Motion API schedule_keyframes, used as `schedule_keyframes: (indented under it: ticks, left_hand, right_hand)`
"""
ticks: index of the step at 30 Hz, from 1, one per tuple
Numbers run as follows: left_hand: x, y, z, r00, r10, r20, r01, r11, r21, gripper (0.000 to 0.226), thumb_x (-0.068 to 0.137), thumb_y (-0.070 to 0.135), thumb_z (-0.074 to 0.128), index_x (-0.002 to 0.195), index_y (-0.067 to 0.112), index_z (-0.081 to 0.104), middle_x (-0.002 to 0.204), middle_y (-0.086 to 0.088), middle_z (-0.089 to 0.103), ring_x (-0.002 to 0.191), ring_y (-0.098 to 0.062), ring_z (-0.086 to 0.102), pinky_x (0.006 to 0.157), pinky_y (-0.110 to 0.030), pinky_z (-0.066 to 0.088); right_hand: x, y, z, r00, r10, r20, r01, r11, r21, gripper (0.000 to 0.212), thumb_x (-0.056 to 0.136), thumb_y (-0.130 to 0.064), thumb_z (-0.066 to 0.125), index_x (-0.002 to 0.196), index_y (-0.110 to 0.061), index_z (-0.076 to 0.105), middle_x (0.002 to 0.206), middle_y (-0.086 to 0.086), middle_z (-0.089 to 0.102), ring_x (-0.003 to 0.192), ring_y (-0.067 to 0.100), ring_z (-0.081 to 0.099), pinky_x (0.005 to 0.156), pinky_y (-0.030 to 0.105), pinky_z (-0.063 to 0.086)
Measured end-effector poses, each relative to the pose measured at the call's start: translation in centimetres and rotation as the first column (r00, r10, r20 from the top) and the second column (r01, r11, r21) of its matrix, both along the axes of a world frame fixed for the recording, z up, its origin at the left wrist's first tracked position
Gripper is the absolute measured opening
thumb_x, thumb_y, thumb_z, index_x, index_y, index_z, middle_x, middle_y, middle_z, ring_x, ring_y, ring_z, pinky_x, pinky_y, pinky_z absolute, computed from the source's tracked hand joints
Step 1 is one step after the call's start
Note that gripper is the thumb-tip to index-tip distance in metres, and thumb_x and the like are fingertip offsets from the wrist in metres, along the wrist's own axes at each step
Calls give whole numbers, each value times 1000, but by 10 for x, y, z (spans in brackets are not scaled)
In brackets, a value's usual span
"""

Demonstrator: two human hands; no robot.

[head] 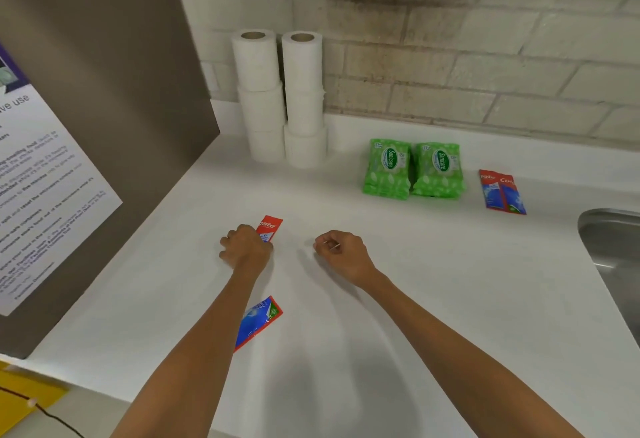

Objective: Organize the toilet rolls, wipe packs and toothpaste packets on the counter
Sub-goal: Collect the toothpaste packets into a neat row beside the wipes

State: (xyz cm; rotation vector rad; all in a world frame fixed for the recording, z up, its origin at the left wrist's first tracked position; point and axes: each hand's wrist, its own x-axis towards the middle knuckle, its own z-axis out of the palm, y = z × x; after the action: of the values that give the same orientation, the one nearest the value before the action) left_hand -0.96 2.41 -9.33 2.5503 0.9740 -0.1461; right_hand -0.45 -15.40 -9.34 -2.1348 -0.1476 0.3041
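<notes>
On the white counter (433,299), my left hand (244,247) is closed on a red toothpaste packet (270,226) whose top sticks out past my fingers. A second toothpaste packet (259,321) lies partly under my left forearm. My right hand (341,252) hovers beside it with curled fingers and holds nothing. Two toothpaste packets (502,191) lie side by side at the right. Two stacks of green wipe packs (414,169) stand next to each other further back. Two columns of white toilet rolls (282,98), three high, stand against the wall.
A steel sink (613,250) is set into the counter at the right edge. A grey appliance side with a printed notice (45,174) borders the counter on the left. A brick wall (485,66) runs behind, with a dispenser above.
</notes>
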Motion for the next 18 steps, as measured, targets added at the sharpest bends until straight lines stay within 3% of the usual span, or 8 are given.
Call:
schedule_keyframes:
  ticks: [6, 9, 15, 18]
  left_hand:
    - [3, 4, 1, 995, -92, -41, 89, 994, -69, 65, 81, 39, 68, 127, 2, 43, 129, -20, 51, 121, -32, 49, 100, -40, 41]
    - [1, 1, 2, 992, -128, -18, 125, 985, -121, 61, 80, 36, 69, 125, 2, 46, 127, -19, 55, 115, -31, 56, 94, -38, 46]
    - [2, -50, 14, 961, -49, 271, 157, 906, -394, 20, 84, 18, 66, 98, 4, 61, 115, -16, 66, 104, -29, 63, 65, -26, 42]
    - [11, -89, 25, 933, 32, 358, 198, 786, -586, 7, 83, 9, 66, 83, 10, 59, 105, -17, 69, 79, -23, 64, 61, -21, 42]
  right_hand:
    - [0, -3, 1, 1000, 2, -15, -2, 999, 37, 18, 87, -24, 60, 98, -13, 70, 99, 8, 71, 77, 11, 57, 76, 22, 45]
    - [0, -6, 1, 1000, 1, -11, -1, 999, 42, 18, 87, -23, 60, 98, -12, 69, 99, 8, 71, 76, 11, 57, 74, 20, 43]
    - [5, -27, 3, 993, -101, -53, 107, 986, 127, 26, 86, -21, 63, 109, -9, 65, 94, 13, 68, 83, 17, 60, 86, 31, 48]
    - [9, -52, 6, 969, -210, -130, 233, 950, 207, 33, 86, -22, 64, 115, -7, 60, 93, 13, 66, 83, 21, 62, 84, 33, 49]
